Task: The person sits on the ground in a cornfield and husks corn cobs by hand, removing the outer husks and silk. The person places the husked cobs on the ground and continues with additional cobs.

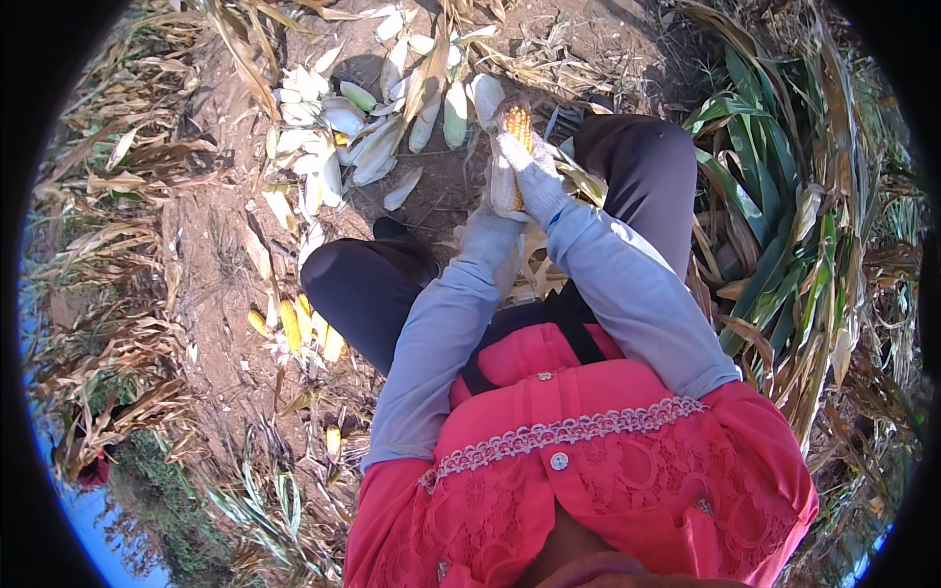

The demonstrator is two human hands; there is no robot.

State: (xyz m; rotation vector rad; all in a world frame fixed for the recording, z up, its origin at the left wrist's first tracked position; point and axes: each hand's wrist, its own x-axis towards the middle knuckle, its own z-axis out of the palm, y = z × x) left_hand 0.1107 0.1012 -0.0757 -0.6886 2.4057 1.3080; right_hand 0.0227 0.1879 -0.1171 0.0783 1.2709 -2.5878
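Observation:
Between my two gloved hands is an ear of corn, its yellow-orange kernels bare at the top. Pale husk still covers part of its near side, and a peeled flap stands out beyond the tip. My right hand, in a white knit glove, wraps the ear's right side with the thumb along the kernels. Lower down, my left hand grips the ear around its husk-covered lower part; most of its fingers are hidden.
A pile of husks and unhusked ears lies ahead on bare soil. Several husked yellow ears rest beside my left knee. Cut green and dry cornstalks heap at the right; dry stalks line the left.

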